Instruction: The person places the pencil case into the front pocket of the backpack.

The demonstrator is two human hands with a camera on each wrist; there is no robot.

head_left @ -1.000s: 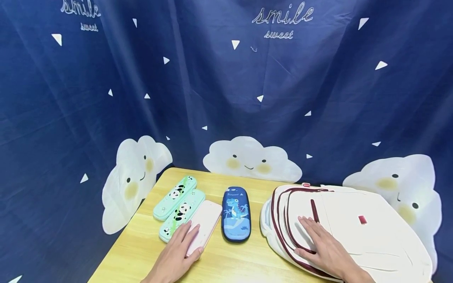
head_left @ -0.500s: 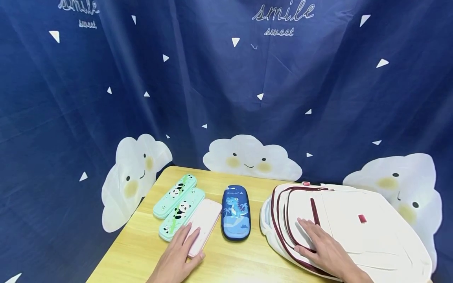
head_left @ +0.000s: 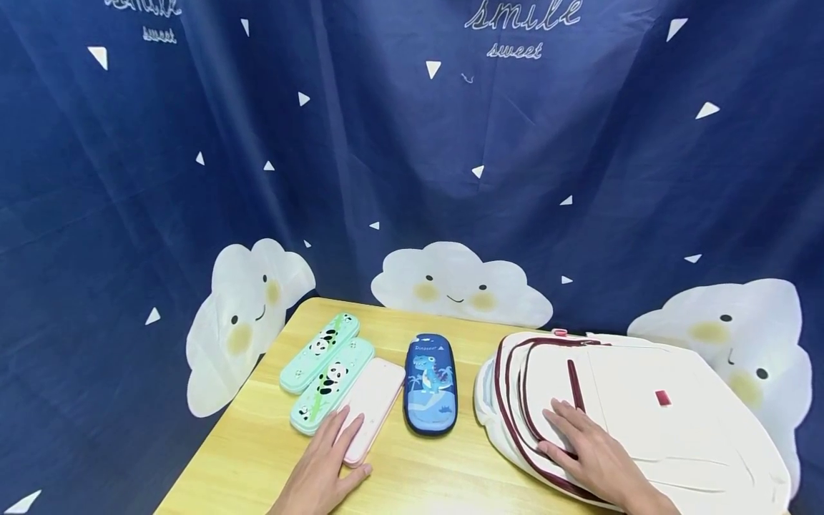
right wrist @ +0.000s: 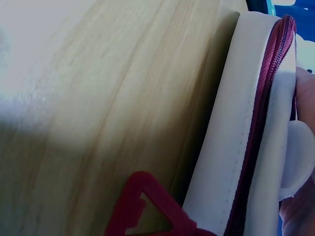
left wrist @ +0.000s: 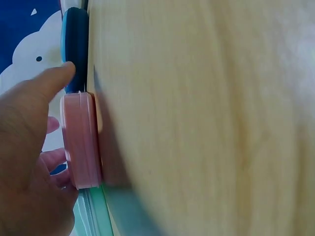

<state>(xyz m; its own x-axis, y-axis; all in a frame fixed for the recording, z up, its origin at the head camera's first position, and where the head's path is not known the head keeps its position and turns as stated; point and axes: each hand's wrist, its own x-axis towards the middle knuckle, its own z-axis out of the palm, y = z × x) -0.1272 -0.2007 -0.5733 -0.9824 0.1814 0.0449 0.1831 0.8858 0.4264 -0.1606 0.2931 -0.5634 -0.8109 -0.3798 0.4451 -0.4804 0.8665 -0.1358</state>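
Observation:
My left hand [head_left: 320, 461] lies at the near end of a pale pink pencil case [head_left: 378, 400], its extended fingertips over the lid and the thumb out to the right. From the left wrist view, the fingers of the left hand [left wrist: 22, 142] show behind the upright-looking side of the pink case [left wrist: 81, 142]. On the right, my right hand [head_left: 599, 458] rests with spread, relaxed fingers on a white backpack [head_left: 682, 422] with dark red zippers. The right wrist view shows the side of the backpack [right wrist: 226, 113]; most of that hand is hidden behind it.
Two mint panda pencil cases [head_left: 320, 352] lie side by side left of the pink one. Between the pink case and the backpack sits a blue dinosaur pencil case [head_left: 430, 386]. All stand on a wooden table [head_left: 225, 458] before a dark blue curtain [head_left: 386, 143].
The left thumb has shifted slightly away from the pink pencil case's near end. The head view has tilted down a little. The right hand stays on the backpack.

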